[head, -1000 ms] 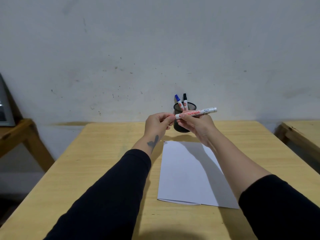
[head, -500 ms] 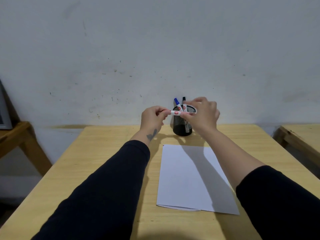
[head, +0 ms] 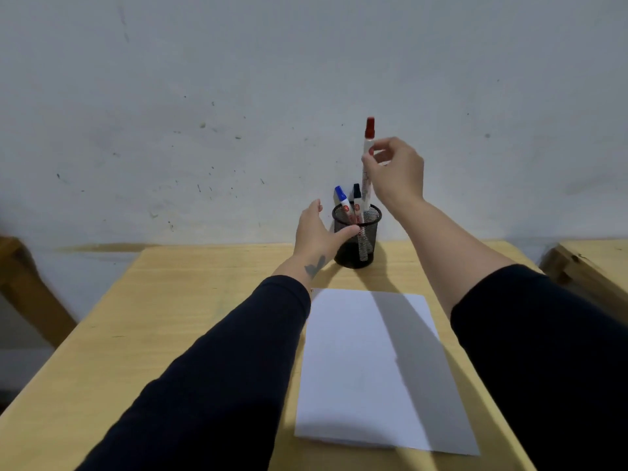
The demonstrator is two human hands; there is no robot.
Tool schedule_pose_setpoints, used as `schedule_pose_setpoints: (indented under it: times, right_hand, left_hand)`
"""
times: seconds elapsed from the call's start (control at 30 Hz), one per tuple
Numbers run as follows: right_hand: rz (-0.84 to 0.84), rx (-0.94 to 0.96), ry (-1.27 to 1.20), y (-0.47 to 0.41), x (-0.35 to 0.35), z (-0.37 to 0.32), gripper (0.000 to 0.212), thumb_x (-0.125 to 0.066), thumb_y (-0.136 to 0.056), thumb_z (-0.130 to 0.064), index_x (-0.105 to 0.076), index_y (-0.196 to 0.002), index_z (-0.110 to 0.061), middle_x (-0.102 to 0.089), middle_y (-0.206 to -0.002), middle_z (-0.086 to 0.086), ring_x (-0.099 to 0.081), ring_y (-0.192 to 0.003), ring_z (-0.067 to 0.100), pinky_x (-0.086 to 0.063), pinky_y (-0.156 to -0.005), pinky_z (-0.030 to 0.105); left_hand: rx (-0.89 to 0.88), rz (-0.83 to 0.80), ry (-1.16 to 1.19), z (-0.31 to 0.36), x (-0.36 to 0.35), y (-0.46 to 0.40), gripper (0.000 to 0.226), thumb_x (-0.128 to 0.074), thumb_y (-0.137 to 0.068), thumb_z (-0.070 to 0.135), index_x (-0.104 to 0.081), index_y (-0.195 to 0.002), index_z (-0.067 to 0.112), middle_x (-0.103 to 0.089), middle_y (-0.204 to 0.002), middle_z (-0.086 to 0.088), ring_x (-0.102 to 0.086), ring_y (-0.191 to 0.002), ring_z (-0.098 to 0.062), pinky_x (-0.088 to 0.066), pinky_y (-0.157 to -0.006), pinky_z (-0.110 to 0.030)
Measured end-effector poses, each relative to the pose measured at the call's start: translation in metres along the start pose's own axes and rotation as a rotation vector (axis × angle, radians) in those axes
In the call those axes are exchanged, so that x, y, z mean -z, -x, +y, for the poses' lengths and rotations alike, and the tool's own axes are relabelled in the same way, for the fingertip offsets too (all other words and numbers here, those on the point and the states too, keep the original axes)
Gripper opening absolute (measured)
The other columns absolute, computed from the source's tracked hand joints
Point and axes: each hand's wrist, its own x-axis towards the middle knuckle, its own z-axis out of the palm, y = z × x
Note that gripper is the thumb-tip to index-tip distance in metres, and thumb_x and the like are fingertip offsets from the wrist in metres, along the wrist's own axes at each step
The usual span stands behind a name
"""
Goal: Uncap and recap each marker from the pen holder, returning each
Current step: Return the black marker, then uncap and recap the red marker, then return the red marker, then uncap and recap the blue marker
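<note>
- Table (head: pixel 190 321): pale wood, smooth, matte; it carries everything named below.
- Left hand (head: pixel 314 232): open, fingers spread, thumb tip at the holder's rim; it cups the holder's left side and appears to steady it; it grips no marker.
- Blue marker (head: pixel 342 200): capped, standing in the holder, tilted left; white barrel, blue cap.
- Holder (head: pixel 356 241): black wire mesh, cylindrical, upright near the table's far edge; see-through enough to show the barrels inside.
- Black marker (head: pixel 356 202): capped, standing in the holder just beside the blue one.
- Red marker (head: pixel 367 158): capped, held vertical, lower end at the holder's mouth; slim white plastic barrel, red cap on top.
- Right hand (head: pixel 396 171): thumb and fingertips pinch the red marker's upper barrel; remaining fingers curl loosely.
- Paper (head: pixel 367 362): plain white sheet, flat, unmarked, lying nearer than the holder.
- Progress, as a judgement: the red marker is recapped and its return is under way, not complete; whether blue and black have had their turn cannot be told.
</note>
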Motion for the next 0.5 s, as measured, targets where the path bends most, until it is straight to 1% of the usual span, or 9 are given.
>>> schedule_pose_setpoints:
  times: [0.07,0.13,0.2,0.23,0.27,0.33,0.37,0.4,0.5]
  right_hand:
    - [-0.030,-0.068,0.067,-0.003,-0.009,0.015,0.021,-0.059,-0.088,-0.020,-0.067,-0.105,-0.013,-0.066,-0.094,0.001,-0.058,-0.079,0.012,-0.043,-0.070,0.023]
    - [-0.060,-0.132,0.127,-0.002,-0.018,0.032,0.021,-0.058,-0.087,-0.019,-0.067,-0.104,-0.012,-0.068,-0.099,0.004,-0.061,-0.079,0.015,-0.046,-0.070,0.026]
    - [-0.085,-0.182,0.173,0.001,-0.025,0.044,0.023,-0.059,-0.087,-0.019,-0.067,-0.108,-0.011,-0.070,-0.103,0.006,-0.066,-0.087,0.019,-0.047,-0.070,0.027]
    - [-0.093,-0.199,0.198,0.002,-0.028,0.048,0.024,-0.060,-0.087,-0.019,-0.067,-0.109,-0.012,-0.070,-0.104,0.007,-0.066,-0.092,0.022,-0.045,-0.069,0.026]
    - [-0.099,-0.205,0.227,0.003,-0.029,0.051,0.024,-0.060,-0.087,-0.020,-0.067,-0.109,-0.012,-0.070,-0.105,0.007,-0.066,-0.095,0.024,-0.042,-0.069,0.026]
    - [-0.121,-0.206,0.278,0.005,-0.032,0.054,0.022,-0.061,-0.088,-0.021,-0.067,-0.107,-0.012,-0.070,-0.105,0.008,-0.065,-0.097,0.027,-0.042,-0.068,0.027]
    - [-0.134,-0.207,0.289,0.006,-0.033,0.055,0.023,-0.063,-0.086,-0.020,-0.067,-0.107,-0.011,-0.070,-0.105,0.010,-0.065,-0.097,0.028,-0.043,-0.068,0.028]
    - [-0.143,-0.204,0.293,0.008,-0.034,0.056,0.026,-0.067,-0.084,-0.018,-0.065,-0.109,-0.011,-0.069,-0.105,0.010,-0.064,-0.098,0.028,-0.044,-0.069,0.029]
    - [-0.116,-0.131,0.276,0.011,-0.037,0.053,0.042,-0.071,-0.077,-0.007,-0.054,-0.116,-0.010,-0.065,-0.107,0.010,-0.062,-0.100,0.028,-0.044,-0.072,0.030]
  left_hand:
    - [0.015,-0.028,0.026,-0.007,-0.012,-0.001,0.105,-0.081,-0.072,0.033,-0.015,-0.151,0.011,-0.029,-0.155,-0.005,-0.029,-0.142,-0.022,-0.029,-0.115,-0.037]
    - [0.018,-0.041,0.049,-0.014,-0.024,-0.004,0.111,-0.083,-0.069,0.032,-0.012,-0.151,0.010,-0.025,-0.157,-0.006,-0.024,-0.145,-0.022,-0.026,-0.117,-0.040]
    - [0.007,-0.032,0.056,-0.020,-0.034,-0.006,0.112,-0.083,-0.068,0.032,-0.012,-0.151,0.009,-0.027,-0.156,-0.005,-0.024,-0.145,-0.020,-0.026,-0.117,-0.040]
    - [-0.001,-0.023,0.065,-0.021,-0.037,-0.008,0.108,-0.083,-0.067,0.032,-0.016,-0.150,0.010,-0.033,-0.153,-0.004,-0.029,-0.143,-0.020,-0.030,-0.115,-0.040]
    - [-0.014,-0.013,0.085,-0.024,-0.039,-0.010,0.099,-0.083,-0.067,0.031,-0.025,-0.146,0.013,-0.043,-0.147,-0.003,-0.039,-0.137,-0.021,-0.037,-0.111,-0.040]
    - [-0.048,0.019,0.130,-0.026,-0.043,-0.011,0.070,-0.081,-0.070,0.024,-0.043,-0.129,0.018,-0.059,-0.126,0.000,-0.057,-0.117,-0.018,-0.050,-0.096,-0.035]
    - [-0.055,0.031,0.146,-0.027,-0.045,-0.010,0.062,-0.080,-0.072,0.021,-0.047,-0.125,0.020,-0.062,-0.121,0.001,-0.059,-0.111,-0.015,-0.051,-0.092,-0.030]
    - [-0.061,0.047,0.151,-0.029,-0.046,-0.010,0.059,-0.079,-0.074,0.021,-0.049,-0.124,0.021,-0.062,-0.120,0.002,-0.059,-0.109,-0.013,-0.051,-0.089,-0.027]
    - [-0.070,0.084,0.146,-0.029,-0.050,-0.008,0.057,-0.078,-0.075,0.027,-0.050,-0.125,0.023,-0.061,-0.120,0.003,-0.060,-0.108,-0.013,-0.052,-0.091,-0.031]
